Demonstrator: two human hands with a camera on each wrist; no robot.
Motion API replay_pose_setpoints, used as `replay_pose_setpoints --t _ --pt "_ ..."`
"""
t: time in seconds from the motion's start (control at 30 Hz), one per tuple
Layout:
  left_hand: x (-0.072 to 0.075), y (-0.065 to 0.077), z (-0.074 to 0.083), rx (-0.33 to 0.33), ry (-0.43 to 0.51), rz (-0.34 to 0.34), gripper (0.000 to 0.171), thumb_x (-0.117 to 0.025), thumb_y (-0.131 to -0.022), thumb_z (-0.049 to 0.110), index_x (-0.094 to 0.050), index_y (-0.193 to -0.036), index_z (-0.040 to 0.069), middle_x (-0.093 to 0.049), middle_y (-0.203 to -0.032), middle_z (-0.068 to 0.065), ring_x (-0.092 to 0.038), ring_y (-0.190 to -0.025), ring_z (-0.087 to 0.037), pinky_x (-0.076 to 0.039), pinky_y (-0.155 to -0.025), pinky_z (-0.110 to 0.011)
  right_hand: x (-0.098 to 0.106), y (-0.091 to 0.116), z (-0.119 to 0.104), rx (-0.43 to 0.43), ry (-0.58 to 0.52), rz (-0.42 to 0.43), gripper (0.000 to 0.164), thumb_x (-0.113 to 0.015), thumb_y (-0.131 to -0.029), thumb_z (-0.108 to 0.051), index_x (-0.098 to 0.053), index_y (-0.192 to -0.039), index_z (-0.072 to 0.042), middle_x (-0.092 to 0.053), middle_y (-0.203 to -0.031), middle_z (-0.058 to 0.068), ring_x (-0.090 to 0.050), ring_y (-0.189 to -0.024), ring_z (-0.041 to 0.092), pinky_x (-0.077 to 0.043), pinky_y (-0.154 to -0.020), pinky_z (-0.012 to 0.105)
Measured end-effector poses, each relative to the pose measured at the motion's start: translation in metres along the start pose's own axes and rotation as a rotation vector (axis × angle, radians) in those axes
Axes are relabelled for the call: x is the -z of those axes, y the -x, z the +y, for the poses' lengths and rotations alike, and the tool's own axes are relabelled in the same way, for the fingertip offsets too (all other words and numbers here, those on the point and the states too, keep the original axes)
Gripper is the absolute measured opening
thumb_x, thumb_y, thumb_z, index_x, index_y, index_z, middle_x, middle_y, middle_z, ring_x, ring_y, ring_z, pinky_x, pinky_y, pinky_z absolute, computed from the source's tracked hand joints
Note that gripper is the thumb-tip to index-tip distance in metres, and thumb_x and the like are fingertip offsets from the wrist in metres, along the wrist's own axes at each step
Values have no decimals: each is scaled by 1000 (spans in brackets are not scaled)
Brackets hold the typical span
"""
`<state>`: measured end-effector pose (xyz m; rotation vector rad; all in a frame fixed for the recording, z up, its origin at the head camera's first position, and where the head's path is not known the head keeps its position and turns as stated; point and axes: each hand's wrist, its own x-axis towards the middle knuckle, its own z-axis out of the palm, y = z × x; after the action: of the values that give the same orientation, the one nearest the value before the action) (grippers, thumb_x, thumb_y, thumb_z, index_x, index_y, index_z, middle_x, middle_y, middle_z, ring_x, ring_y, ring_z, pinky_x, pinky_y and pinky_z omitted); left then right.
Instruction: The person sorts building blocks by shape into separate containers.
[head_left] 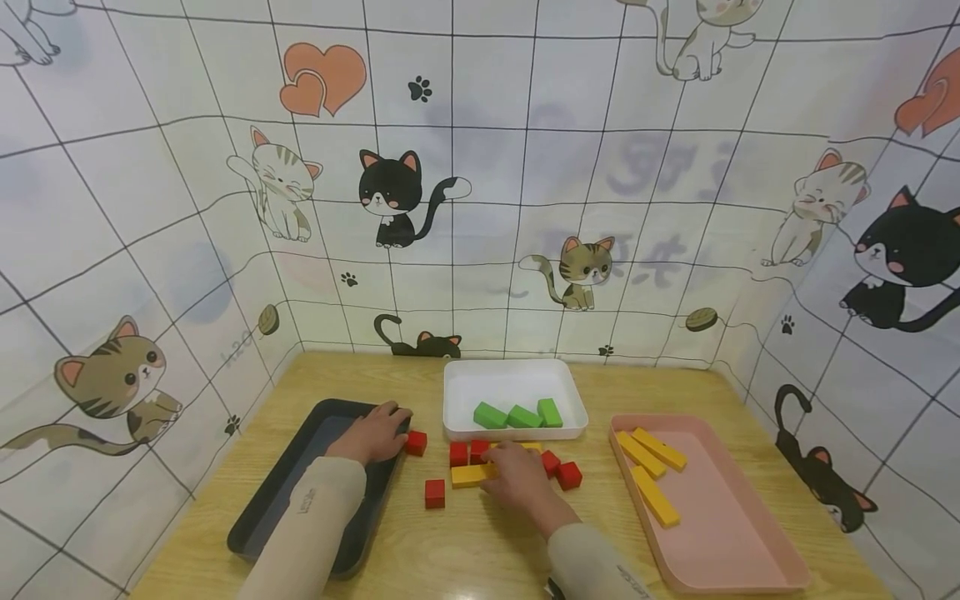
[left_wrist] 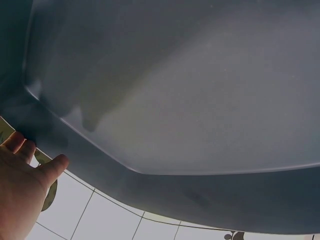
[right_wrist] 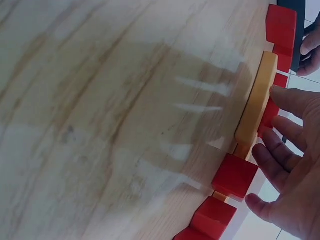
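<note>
**Hanging close by the near yellow block (head_left: 468,477), right hand (head_left: 517,479) unclenched**

The right hand's fingers are lightly bent and spread apart, pinching nothing that shows. In the right wrist view one fingertip (right_wrist: 278,95) lies at the block's far edge; whether it touches cannot be told.

Seen from the head, the block lies just left of that hand, its right end hidden behind the fingers, its long axis running left to right. A hold would likely turn on closing across its narrow near-to-far width, and the right hand is the nearer one.

Two red cubes (head_left: 458,454) just beyond the block could crowd the fingers, as could a second yellow block (head_left: 531,446), partly covered by the hand. Two more cubes (head_left: 570,476) stand rightward, toward the pink tray (head_left: 738,500) with its three yellow pieces (head_left: 657,497).

The left hand (head_left: 378,433), thumb and fingers apart, is at the dark tray (head_left: 288,475)'s far right corner, beside another red cube (head_left: 417,443). Farther off, a white tray (head_left: 510,383) bears three green blocks (head_left: 491,416).
</note>
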<state>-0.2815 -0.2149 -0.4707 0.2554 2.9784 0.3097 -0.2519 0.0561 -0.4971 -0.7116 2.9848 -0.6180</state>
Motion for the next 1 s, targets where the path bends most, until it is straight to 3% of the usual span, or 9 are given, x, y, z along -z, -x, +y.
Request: replay_pose_setpoints --t 0.47,1.0 --pt "1 2 1 1 0 0 46 -59 -100 26 -51 -143 12 -38 -151 -20 -35 -140 -39 -30 -108 -65 -8 3 3 21 102 -80 32 -79 -81 -24 -75 -111 -13 -67 -104 3 -60 -101 27 -32 -101 69" --pt "1 1 1 -1 3 -4 47 -59 -100 26 -51 -144 12 -38 -151 -21 -35 -140 -40 -30 -107 -65 -5 9 1 38 56 -88 32 -78 -82 -26 -75 -112 -15 -67 -102 -3 -59 -100 21 -31 -105 66"
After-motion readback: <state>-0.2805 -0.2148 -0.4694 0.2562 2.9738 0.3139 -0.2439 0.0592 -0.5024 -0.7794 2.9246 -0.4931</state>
